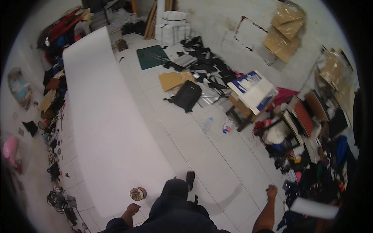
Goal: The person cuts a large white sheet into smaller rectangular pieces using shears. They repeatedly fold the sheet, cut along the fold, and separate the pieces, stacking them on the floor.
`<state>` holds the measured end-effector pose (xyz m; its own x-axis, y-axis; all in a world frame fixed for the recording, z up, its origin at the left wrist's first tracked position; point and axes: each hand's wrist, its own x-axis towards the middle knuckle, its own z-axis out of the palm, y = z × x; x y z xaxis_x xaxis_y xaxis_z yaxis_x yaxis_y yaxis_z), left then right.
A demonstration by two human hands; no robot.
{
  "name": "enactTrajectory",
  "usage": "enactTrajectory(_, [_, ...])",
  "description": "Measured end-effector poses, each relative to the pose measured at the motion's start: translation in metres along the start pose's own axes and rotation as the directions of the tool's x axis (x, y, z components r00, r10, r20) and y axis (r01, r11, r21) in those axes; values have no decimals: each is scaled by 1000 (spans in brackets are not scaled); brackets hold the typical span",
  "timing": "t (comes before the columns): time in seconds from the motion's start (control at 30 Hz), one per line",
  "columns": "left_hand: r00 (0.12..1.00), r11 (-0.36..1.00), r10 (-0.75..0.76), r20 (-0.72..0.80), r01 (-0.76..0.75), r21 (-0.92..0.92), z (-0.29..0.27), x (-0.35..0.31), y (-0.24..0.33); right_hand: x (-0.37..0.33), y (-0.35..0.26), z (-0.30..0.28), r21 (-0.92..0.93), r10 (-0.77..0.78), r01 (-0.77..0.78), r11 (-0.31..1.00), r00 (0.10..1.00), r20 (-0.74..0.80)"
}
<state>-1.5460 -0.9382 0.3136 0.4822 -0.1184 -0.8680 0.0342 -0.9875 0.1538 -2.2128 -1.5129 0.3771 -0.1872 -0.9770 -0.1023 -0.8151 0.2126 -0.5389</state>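
A long white sheet (pixel 112 128) runs over the tiled floor from my left side to the far end, where its edge curls up. On its near part stands a small round tin (pixel 138 193) with a brownish top. My left hand (pixel 133 209) hangs just below the tin, apart from it, its fingers curled in with nothing visible in them. Out to the right, my right hand (pixel 272 190) is held over the floor beside a clutter of cloth, fingers bent in and no object showing. One dark-clad foot (pixel 190 180) is on the tiles beside the sheet.
A black backpack (pixel 186 95), a plastic bottle (pixel 208 124) and a low table (pixel 243 120) stand or lie right of the sheet. Heaped cloth and boards (pixel 303 116) line the right wall. Small clutter (pixel 54 143) and coiled cable (pixel 57 197) edge the left. A white roll (pixel 314 209) lies at lower right.
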Motion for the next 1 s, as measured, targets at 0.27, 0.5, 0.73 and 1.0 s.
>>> enactTrajectory(0.27, [969, 953, 247, -18, -240, 185, -17, 137, 190, 155, -248, 135, 188, -435, 394, 900, 838, 329])
enactTrajectory(0.5, [795, 741, 364, -486, -563, -366, -224, 118, 491, 93, -268, 289, -188, 259, -220, 957, 360, 896])
enactTrajectory(0.73, [817, 845, 84, -570, -362, -394, -299, 219, 549, 223, -437, 404, 5, 67, -204, 979, 343, 937])
enactTrajectory(1.0, [906, 648, -423, -22, 285, -707, -251, 265, 527, 541, -872, 568, 258, -449, 378, 889, 612, 651])
